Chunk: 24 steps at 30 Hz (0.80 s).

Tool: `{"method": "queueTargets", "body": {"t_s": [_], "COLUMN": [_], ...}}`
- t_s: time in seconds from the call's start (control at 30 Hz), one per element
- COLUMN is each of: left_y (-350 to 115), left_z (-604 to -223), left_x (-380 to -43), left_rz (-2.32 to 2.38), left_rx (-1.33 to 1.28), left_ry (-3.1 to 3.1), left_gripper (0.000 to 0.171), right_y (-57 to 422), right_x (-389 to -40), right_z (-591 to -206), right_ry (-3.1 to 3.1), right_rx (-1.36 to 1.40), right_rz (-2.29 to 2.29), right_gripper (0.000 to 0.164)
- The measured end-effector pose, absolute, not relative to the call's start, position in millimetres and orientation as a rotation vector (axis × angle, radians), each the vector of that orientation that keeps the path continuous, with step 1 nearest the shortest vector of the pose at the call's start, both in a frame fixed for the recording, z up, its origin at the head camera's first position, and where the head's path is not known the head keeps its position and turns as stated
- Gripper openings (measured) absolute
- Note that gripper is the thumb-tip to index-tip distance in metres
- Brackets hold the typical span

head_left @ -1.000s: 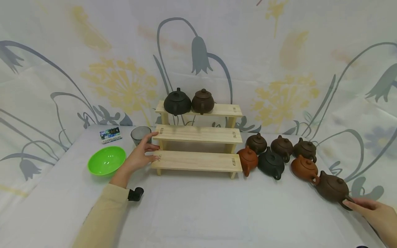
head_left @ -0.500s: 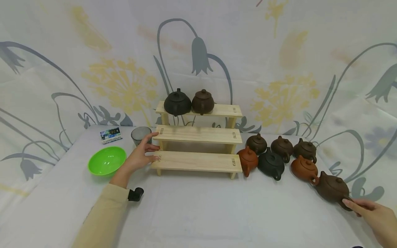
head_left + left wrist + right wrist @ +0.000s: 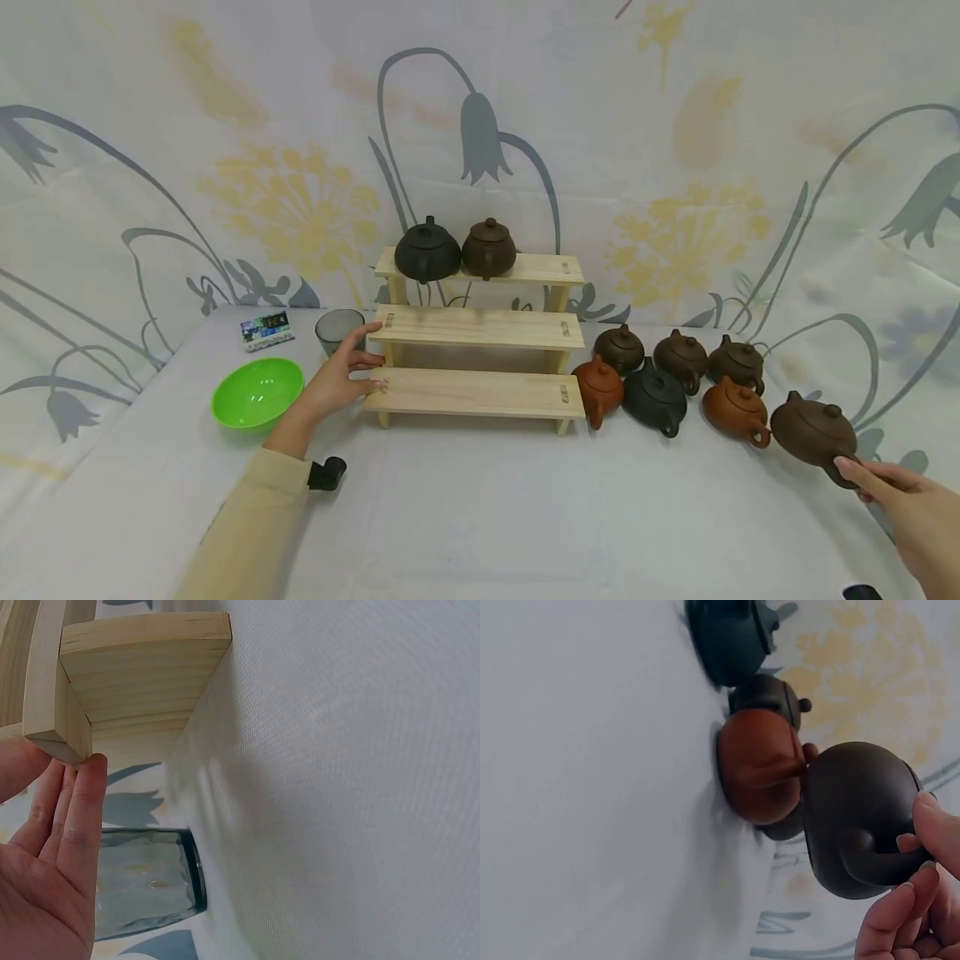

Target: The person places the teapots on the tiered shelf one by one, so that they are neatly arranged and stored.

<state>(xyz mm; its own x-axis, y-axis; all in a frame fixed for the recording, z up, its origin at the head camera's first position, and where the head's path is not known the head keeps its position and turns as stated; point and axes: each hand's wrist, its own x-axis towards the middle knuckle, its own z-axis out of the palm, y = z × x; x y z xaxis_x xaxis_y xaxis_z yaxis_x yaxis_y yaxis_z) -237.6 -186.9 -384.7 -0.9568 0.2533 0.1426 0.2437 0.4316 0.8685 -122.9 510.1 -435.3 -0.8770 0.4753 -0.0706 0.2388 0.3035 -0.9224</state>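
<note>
My right hand pinches the handle of a dark brown teapot at the far right; the thumb lies over the handle with curled fingers below it. In the right wrist view this teapot overlaps an orange-brown teapot. At the left end of a three-step wooden shelf, my left hand grips the lowest board, its thumb on top; the left wrist view has its fingers fairly straight against the board end. A black teapot and a brown teapot stand on the top step.
Several more teapots cluster right of the shelf, among them a black one and a reddish one. On the left are a grey glass cup, a green bowl and a small printed box. A patterned cloth hangs behind.
My right hand has raised the dark brown teapot from its place beside the orange-brown one, up and slightly right. My left hand stays at the shelf end.
</note>
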Motion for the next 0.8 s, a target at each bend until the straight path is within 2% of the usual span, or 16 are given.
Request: {"method": "queueTargets", "body": {"t_s": [0.1, 0.3, 0.6, 0.8], "left_y": [-187, -187, -188, -188], "left_z": [-385, -385, -387, -388], "left_x": [-238, -238, -239, -239], "left_rz": [1.606, 1.608, 1.622, 1.627], "left_rx": [0.454, 0.447, 0.501, 0.503], "left_ry": [2.646, 2.643, 2.650, 2.652], "left_gripper": [0.083, 0.083, 0.082, 0.083], "right_y": [516, 484, 444, 420], "right_x": [-131, -142, -165, -183], "right_z": [-443, -434, -432, -434], "right_ry": [-2.316, -2.096, -1.876, -1.894], "right_rx": [-0.684, -0.709, -0.432, -0.395], "right_rz": [1.606, 1.795, 2.064, 2.043], "right_gripper": [0.003, 0.011, 0.014, 0.026]}}
